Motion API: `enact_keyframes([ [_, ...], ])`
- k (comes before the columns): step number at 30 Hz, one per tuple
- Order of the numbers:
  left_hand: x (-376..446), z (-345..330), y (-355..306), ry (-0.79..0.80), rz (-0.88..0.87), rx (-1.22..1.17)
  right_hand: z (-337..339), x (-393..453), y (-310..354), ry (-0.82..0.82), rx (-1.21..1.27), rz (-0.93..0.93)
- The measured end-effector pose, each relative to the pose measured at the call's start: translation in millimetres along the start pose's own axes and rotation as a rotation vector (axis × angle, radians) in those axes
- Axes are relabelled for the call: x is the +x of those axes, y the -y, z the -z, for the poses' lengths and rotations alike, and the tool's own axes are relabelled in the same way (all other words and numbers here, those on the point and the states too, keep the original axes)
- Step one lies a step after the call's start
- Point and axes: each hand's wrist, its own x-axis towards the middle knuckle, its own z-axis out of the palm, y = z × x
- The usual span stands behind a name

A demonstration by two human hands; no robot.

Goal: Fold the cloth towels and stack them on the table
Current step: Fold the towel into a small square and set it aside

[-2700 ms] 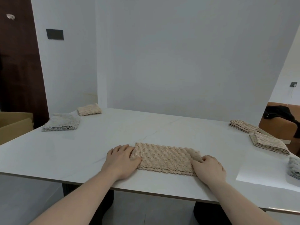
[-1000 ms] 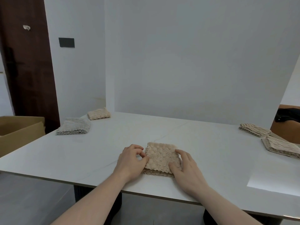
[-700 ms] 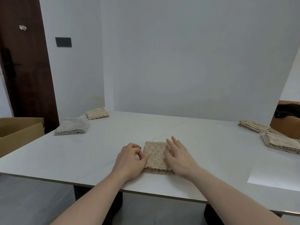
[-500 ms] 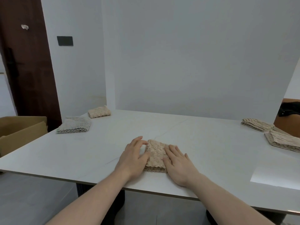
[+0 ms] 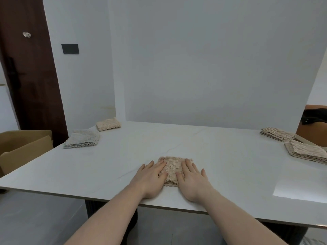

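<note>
1. Right now, the person's left hand (image 5: 150,179) and right hand (image 5: 192,181) lie flat, fingers straight, on a small folded beige knit towel (image 5: 172,167) near the front edge of the white table (image 5: 221,156).
2. Neither hand grips it; the palms press down on its left and right sides, and a strip of the towel shows between them.
3. Over at the far left corner, a folded grey towel (image 5: 82,138) rests flat, and just behind it lies a smaller folded beige towel (image 5: 108,124), the two near each other but apart.
4. Along the right edge sit two folded striped beige towels: one farther back (image 5: 277,134), and one closer (image 5: 307,152) that runs out of view.
5. Beyond the table's left side stands an open cardboard box (image 5: 23,149) in front of a dark wooden door (image 5: 30,76).
6. On the white wall beside that door is a black switch plate (image 5: 70,48).
</note>
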Motion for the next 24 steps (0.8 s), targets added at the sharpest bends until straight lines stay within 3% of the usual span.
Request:
enact_keyframes([
  [12, -10.0, -3.8, -16.8, 0.019, 0.153, 0.049, 3.8, -26.4, -6.2, 0.002, 0.019, 0.007],
  [20, -18.6, -10.3, -14.9, -0.137, 0.159, -0.053, 1.7, -40.6, -10.0, -0.283, 0.327, -0.082],
  [24, -19.3, -9.4, -14.8, -0.199, 0.168, -0.092, 4.0, -40.6, -10.1, -0.322, 0.429, -0.120],
])
